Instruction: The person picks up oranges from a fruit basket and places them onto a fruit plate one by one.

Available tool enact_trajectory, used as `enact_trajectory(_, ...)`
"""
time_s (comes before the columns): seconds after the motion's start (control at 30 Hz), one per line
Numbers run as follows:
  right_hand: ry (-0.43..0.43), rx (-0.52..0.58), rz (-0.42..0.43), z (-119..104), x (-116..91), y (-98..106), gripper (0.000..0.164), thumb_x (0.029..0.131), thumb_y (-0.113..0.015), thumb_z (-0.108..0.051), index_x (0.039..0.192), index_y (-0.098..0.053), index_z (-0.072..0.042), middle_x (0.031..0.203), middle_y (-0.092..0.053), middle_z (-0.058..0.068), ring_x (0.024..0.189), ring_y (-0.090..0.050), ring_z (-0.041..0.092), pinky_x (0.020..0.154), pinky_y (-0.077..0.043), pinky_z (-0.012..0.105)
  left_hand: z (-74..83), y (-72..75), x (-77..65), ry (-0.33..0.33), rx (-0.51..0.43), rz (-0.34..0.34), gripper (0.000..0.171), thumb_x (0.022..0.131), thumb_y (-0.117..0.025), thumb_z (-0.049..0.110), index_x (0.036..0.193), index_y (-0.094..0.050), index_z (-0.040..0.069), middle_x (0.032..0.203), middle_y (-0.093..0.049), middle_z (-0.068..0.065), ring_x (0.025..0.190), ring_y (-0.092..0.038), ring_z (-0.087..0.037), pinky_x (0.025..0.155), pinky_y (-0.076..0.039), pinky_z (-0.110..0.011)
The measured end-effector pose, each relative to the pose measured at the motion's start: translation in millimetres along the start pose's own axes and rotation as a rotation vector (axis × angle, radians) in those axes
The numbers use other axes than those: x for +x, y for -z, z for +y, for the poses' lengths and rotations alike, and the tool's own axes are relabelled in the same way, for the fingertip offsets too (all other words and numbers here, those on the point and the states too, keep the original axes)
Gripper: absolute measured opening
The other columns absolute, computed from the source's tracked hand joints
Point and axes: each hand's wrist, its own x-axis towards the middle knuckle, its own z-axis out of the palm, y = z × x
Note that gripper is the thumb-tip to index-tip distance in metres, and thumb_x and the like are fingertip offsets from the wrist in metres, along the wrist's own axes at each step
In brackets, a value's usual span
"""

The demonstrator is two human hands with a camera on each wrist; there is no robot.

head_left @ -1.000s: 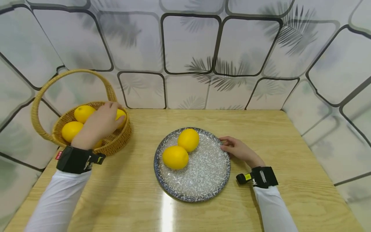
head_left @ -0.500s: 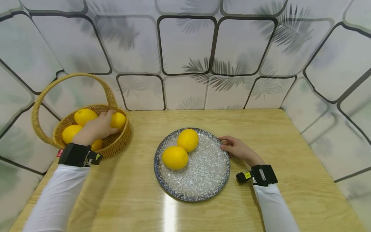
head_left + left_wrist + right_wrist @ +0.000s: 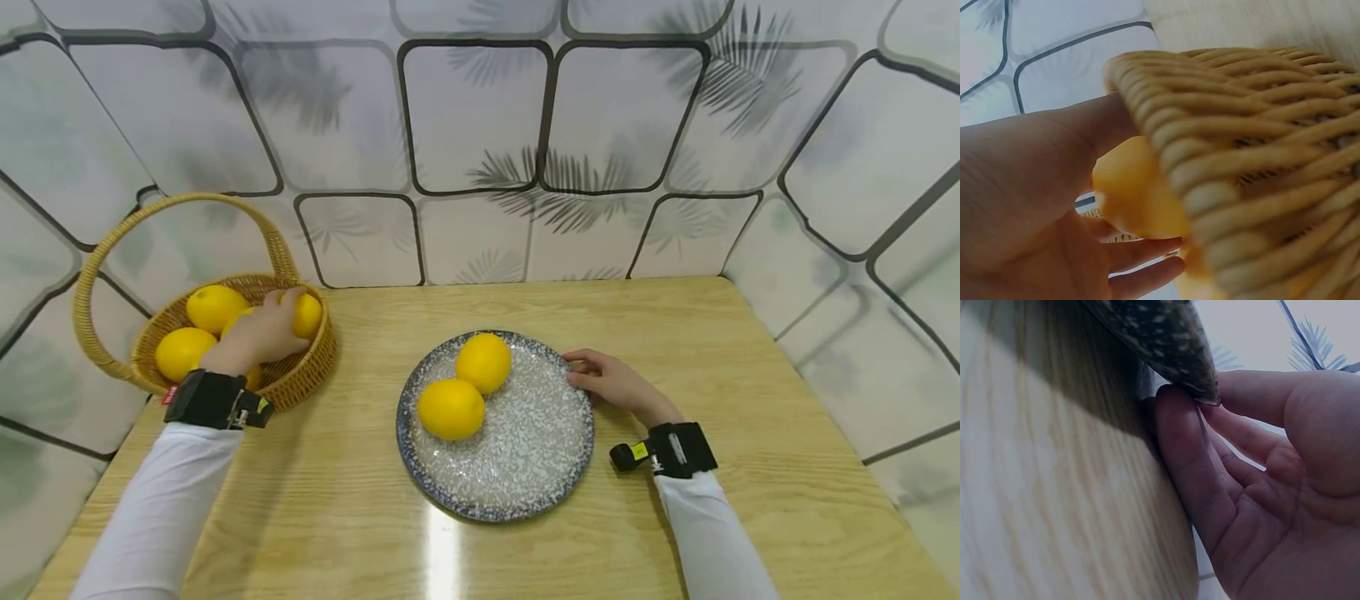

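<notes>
My left hand (image 3: 261,333) reaches into a wicker basket (image 3: 318,367) and grips a yellow lemon (image 3: 307,317) at its right side. In the left wrist view that lemon (image 3: 1138,187) sits between thumb and fingers, partly hidden by the basket rim. More lemons lie around the hand, including one lemon (image 3: 180,354) at the basket's left. A round speckled grey plate (image 3: 525,450) with a dark rim carries two lemons, one (image 3: 483,363) behind the other (image 3: 452,409). My right hand (image 3: 618,387) pinches the plate's right edge, thumb and fingers on either side of the rim (image 3: 1172,344).
The basket's tall arched handle (image 3: 90,283) rises on its left and back. A light wooden table (image 3: 360,500) bears everything. Patterned walls (image 3: 480,117) close it off at the back and sides.
My left hand has sunk lower into the basket and its fingers have come round the lemon at the right. The right hand stays at the plate's edge; the plate's lemons lie as before.
</notes>
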Motion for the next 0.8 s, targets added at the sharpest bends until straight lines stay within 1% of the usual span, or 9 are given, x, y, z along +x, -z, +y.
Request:
enact_trajectory(0.13, -0.004, 0.010, -0.005, 0.2, 1.1, 0.3, 0.051, 0.105, -0.056, -0.023, 0.149, -0.045, -0.001, 0.126, -0.063, 0.025, 0.097, -0.064, 0.019, 0.079, -0.054, 0.028, 2.1, -1.5, -1.7, 0.009, 0.006, 0.013, 0.086, 0.095, -0.063, 0.026, 0.158, -0.013, -0.006, 0.153, -0.019, -0.046, 0.130, -0.038, -0.066, 0.103, -0.039, -0.074)
enact_trajectory(0.23, -0.007, 0.013, -0.005, -0.7, 0.7, 0.1, 0.051, 0.105, -0.056, -0.024, 0.150, -0.045, -0.001, 0.126, -0.063, 0.025, 0.097, -0.064, 0.019, 0.078, -0.054, 0.028, 4.8, -0.8, -3.7, 0.006, -0.004, 0.021, 0.083, 0.095, -0.065, 0.028, 0.152, -0.018, -0.008, 0.149, -0.025, -0.047, 0.127, -0.040, -0.066, 0.099, -0.042, -0.073)
enact_trajectory(0.37, -0.013, 0.016, -0.006, -1.9, -0.2, -0.4, 0.052, 0.105, -0.056, -0.024, 0.150, -0.044, -0.002, 0.128, -0.062, 0.025, 0.099, -0.064, 0.021, 0.079, -0.054, 0.028, 8.2, 0.7, -5.8, -0.001, -0.007, 0.027, 0.069, 0.092, -0.065, 0.028, 0.137, -0.027, -0.009, 0.134, -0.038, -0.045, 0.110, -0.053, -0.059, 0.087, -0.049, -0.064)
enact_trajectory(0.43, -0.014, 0.017, -0.007, -2.4, -0.8, -0.4, 0.052, 0.105, -0.056, -0.024, 0.151, -0.044, -0.002, 0.130, -0.062, 0.025, 0.102, -0.064, 0.022, 0.079, -0.054, 0.028, 8.5, 1.0, -6.7, -0.004, -0.002, 0.021, 0.065, 0.092, -0.064, 0.026, 0.135, -0.029, -0.009, 0.130, -0.041, -0.043, 0.105, -0.056, -0.055, 0.084, -0.050, -0.061)
enact_trajectory(0.47, -0.016, 0.017, -0.007, -2.7, -1.0, -0.4, 0.052, 0.105, -0.056, -0.024, 0.151, -0.044, -0.002, 0.130, -0.061, 0.025, 0.103, -0.064, 0.022, 0.079, -0.054, 0.028, 8.6, 1.1, -7.2, -0.006, 0.006, 0.015, 0.066, 0.092, -0.062, 0.026, 0.137, -0.029, -0.009, 0.130, -0.042, -0.043, 0.105, -0.057, -0.054, 0.084, -0.050, -0.061)
enact_trajectory(0.53, -0.016, 0.018, -0.008, -3.3, -2.0, -0.3, 0.052, 0.105, -0.056, -0.025, 0.151, -0.044, -0.002, 0.131, -0.061, 0.025, 0.104, -0.064, 0.023, 0.080, -0.055, 0.029, 7.3, 0.7, -6.9, -0.013, 0.021, -0.001, 0.069, 0.093, -0.060, 0.024, 0.143, -0.026, -0.009, 0.135, -0.040, -0.045, 0.110, -0.056, -0.056, 0.088, -0.050, -0.063)
enact_trajectory(0.63, -0.015, 0.018, -0.008, -3.5, -2.5, 0.2, 0.053, 0.105, -0.056, -0.026, 0.151, -0.044, -0.002, 0.130, -0.062, 0.025, 0.104, -0.064, 0.022, 0.080, -0.054, 0.028, 4.4, -1.2, -4.6, -0.030, 0.042, -0.016, 0.072, 0.094, -0.058, 0.021, 0.151, -0.024, -0.008, 0.144, -0.036, -0.045, 0.123, -0.049, -0.060, 0.095, -0.047, -0.069)
enact_trajectory(0.7, -0.019, 0.023, -0.006, -3.0, -2.6, 0.4, 0.052, 0.105, -0.056, -0.026, 0.150, -0.045, -0.003, 0.130, -0.062, 0.024, 0.103, -0.064, 0.021, 0.080, -0.054, 0.027, 2.4, -3.3, -2.2, -0.034, 0.047, -0.023, 0.073, 0.094, -0.059, 0.021, 0.153, -0.025, -0.006, 0.148, -0.034, -0.043, 0.129, -0.046, -0.061, 0.100, -0.044, -0.070)
enact_trajectory(0.8, -0.018, 0.020, -0.005, -2.3, -2.4, 0.8, 0.052, 0.105, -0.056, -0.026, 0.150, -0.045, -0.003, 0.129, -0.062, 0.024, 0.101, -0.063, 0.020, 0.079, -0.054, 0.026, 1.1, -5.7, 0.9, -0.052, 0.051, -0.023, 0.070, 0.094, -0.059, 0.021, 0.153, -0.030, -0.004, 0.150, -0.034, -0.042, 0.131, -0.044, -0.061, 0.100, -0.044, -0.071)
